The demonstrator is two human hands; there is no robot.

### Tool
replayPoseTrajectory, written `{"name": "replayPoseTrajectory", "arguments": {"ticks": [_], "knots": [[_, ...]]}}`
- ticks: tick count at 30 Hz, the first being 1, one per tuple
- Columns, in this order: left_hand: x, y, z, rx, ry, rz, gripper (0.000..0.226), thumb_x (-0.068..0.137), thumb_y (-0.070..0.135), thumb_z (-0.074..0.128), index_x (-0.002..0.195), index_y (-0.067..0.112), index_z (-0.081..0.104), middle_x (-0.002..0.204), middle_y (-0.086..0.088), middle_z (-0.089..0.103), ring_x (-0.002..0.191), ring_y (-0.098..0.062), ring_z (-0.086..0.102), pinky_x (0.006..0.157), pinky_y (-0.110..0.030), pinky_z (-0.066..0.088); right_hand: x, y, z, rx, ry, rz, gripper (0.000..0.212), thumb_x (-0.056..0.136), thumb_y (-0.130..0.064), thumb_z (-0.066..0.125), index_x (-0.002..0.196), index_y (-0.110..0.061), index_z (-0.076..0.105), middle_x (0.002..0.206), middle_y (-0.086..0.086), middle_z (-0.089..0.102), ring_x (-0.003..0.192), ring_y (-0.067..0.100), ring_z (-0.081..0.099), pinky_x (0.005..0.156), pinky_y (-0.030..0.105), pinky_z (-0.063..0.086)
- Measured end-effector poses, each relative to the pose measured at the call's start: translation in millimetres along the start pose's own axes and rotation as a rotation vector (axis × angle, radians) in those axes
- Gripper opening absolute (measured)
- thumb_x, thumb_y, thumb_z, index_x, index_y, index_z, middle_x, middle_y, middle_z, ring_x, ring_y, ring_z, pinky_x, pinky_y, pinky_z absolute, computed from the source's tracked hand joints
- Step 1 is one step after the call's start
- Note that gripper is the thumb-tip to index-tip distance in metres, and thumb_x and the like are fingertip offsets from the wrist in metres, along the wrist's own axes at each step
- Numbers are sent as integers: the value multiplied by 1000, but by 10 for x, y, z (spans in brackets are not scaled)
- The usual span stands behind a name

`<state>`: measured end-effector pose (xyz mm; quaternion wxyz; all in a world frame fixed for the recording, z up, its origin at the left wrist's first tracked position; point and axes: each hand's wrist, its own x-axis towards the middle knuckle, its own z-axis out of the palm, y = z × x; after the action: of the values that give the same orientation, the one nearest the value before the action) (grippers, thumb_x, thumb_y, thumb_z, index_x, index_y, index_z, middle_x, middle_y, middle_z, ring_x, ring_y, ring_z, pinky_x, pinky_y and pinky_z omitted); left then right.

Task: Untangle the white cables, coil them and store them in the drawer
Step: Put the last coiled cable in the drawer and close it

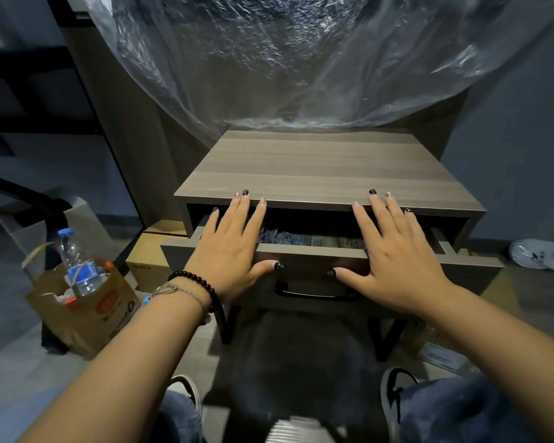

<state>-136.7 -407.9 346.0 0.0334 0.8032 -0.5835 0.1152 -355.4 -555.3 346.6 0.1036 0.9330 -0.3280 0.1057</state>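
A wooden nightstand (317, 167) stands in front of me with its drawer (314, 254) partly pulled out. My left hand (234, 247) and my right hand (394, 251) lie flat with straight fingers over the drawer's front edge, fingertips reaching the underside of the top board. Between the hands, a bundle of white cables (279, 238) shows inside the drawer beside some printed packets (330, 242). A black handle (314, 292) sits on the drawer front below my thumbs.
A paper bag (87, 308) with a water bottle (77, 263) stands on the floor at the left, next to a cardboard box (147, 266). Clear plastic sheeting (301, 59) hangs behind the nightstand. A white shoe (541, 254) lies at the right. My knees and shoes are at the bottom.
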Motion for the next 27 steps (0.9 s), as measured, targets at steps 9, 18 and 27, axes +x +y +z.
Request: {"name": "replayPoseTrajectory", "arguments": {"ticks": [9,18,27], "knots": [[378,-74,33,-126,33,-36,103,83,64,52,152,9,0,161,-9,-1,148,-23,-6,119,-38,-1,366,97,125,-12,10,34,105,69,-85,11,154,-22,6,161,10,12,149,29,5,119,54,7],[597,63,253,-173,206,-158,76,89,50,56,148,18,22,148,-9,24,145,-27,8,116,-47,-9,539,124,308,10,160,72,83,79,-69,52,144,-20,35,146,13,40,136,33,35,110,54,25],[711,130,394,-57,335,-248,67,82,46,66,136,14,43,130,-15,43,129,-33,36,114,-53,10,598,115,398,-14,314,84,73,73,-49,74,133,-17,48,130,17,52,123,36,48,100,54,35]]}}
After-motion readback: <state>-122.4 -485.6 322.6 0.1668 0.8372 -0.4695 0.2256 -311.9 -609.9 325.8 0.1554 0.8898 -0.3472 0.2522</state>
